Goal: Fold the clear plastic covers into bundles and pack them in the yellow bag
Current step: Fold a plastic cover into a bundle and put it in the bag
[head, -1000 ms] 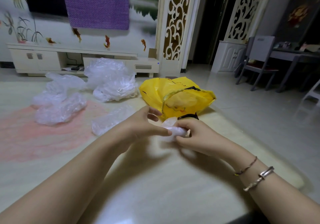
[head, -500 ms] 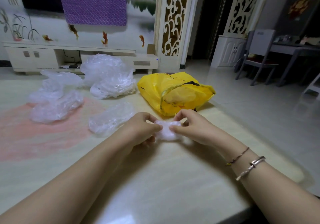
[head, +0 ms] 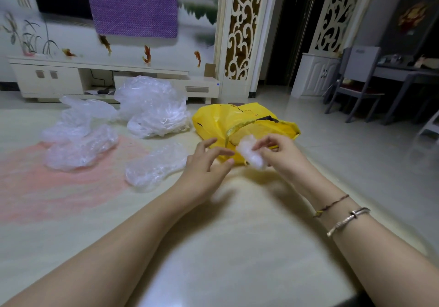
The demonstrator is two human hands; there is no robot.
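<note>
Across the whole near half of my view stretches a pale table (head: 237, 259), its left side printed with a faded pink pattern. On its far part I see the clear plastic covers in loose heaps: the biggest heap (head: 152, 107) sits far and just left of centre, a second crumpled pile (head: 78, 130) lies further left over the pink area, and a flatter single cover (head: 154, 166) rests nearer, between that pile and my left hand. Right of the biggest heap, touching or almost touching it, sits the yellow bag (head: 228, 119), slumped on the table with its mouth turned toward me and to the right.

My left hand (head: 204, 164) hangs in front of the bag with fingers spread and loose, gripping nothing; it is blurred, and its fingertips point toward the bundle without clearly touching it. My right hand (head: 280, 154) pinches a small folded bundle (head: 251, 152) of clear plastic between thumb and fingers, holding it up right at the bag's mouth, against the yellow. I cannot tell whether the bundle touches the bag. The two hands sit close together, with only the bundle between them.

On my right wrist I see a thin metal bangle (head: 349, 220) and, just beyond it, a dark cord bracelet (head: 332, 204).
</note>
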